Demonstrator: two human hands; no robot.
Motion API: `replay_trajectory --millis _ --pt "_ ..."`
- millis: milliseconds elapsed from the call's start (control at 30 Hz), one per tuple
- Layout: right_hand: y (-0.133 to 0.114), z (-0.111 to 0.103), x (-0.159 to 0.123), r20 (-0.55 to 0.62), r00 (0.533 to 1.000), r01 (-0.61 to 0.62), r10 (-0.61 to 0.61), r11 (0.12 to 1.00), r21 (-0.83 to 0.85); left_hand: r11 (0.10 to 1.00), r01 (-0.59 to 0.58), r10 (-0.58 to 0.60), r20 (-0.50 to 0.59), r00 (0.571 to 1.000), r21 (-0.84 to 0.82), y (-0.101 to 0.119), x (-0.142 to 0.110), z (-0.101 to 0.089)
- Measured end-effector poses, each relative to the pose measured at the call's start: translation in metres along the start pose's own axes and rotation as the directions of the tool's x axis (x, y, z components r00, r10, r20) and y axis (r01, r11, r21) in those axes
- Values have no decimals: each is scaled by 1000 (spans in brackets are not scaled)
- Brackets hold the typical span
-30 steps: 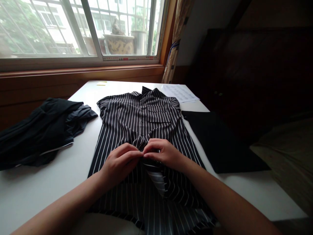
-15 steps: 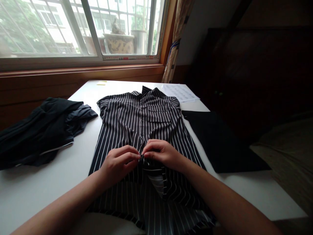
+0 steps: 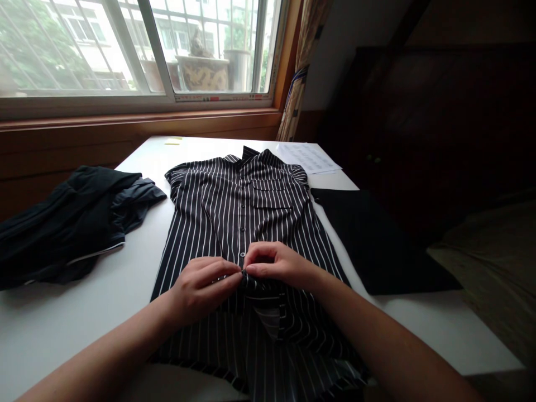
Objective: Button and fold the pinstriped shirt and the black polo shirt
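A black shirt with white stripes (image 3: 218, 206) lies front up on the white table, its collar toward the window. Small buttons run down its front placket, with one button (image 3: 242, 254) showing just above my fingers. My left hand (image 3: 203, 285) pinches the placket low on the shirt from the left. From the right, the thumb and fingers of my right hand (image 3: 278, 262) pinch the same spot, their tips almost touching the left ones. What sits between the fingertips is hidden. Below the hands the front edges part, and the inside of the shirt shows.
Dark clothes (image 3: 71, 223) lie in a heap at the left, and a folded black cloth (image 3: 381, 245) lies at the right. Printed papers (image 3: 310, 158) rest at the far right corner of the white table (image 3: 138, 257). A window and a curtain (image 3: 295, 95) stand behind.
Both hands have shifted slightly down the placket, and a button above them has come into view. The fingertips still pinch the shirt. Nothing else has moved noticeably.
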State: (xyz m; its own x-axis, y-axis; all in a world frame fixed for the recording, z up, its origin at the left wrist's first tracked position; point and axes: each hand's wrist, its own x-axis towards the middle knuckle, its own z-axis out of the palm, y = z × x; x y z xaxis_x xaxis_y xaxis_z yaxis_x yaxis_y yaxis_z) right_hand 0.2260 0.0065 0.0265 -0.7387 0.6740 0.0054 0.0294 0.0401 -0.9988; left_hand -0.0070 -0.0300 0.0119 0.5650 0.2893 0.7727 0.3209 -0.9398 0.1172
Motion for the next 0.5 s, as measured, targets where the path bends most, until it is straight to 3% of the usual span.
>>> replay_trajectory --millis 100,267,500 --pt "2 -1 0 39 998 -56 53 996 71 999 4 -4 2 1000 -38 1 2 0" --pt "1 -4 1 93 990 -113 103 988 107 970 152 -156 -6 988 -189 6 4 1" --pt "0 -8 -1 137 978 -164 157 985 46 973 149 -141 54 989 -178 7 2 2"
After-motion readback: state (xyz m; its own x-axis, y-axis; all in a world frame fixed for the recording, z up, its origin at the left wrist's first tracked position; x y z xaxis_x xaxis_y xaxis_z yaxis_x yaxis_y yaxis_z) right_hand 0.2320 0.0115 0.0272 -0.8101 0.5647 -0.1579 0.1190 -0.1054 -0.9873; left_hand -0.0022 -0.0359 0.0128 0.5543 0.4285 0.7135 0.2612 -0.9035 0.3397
